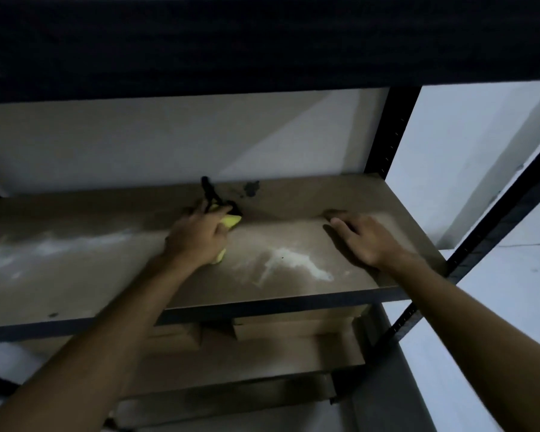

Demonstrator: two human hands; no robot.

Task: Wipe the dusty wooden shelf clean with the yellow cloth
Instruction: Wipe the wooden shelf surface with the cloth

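The brown wooden shelf [75,275] runs across the middle of the view, with pale dust smears at its left and a white dust patch [293,263] near the front centre. My left hand [197,236] presses down on the yellow cloth [231,221] in the middle of the shelf; only the cloth's edges show past my fingers and under my wrist. Flat on the shelf at the right lies my right hand [363,236], fingers spread, holding nothing.
A small black object [214,196] lies just behind the cloth, beside a dark stain [251,187]. The black metal rack has an upright post [395,132] at the right and a dark upper shelf [262,42] overhead. Cardboard boxes [293,328] sit on the level below.
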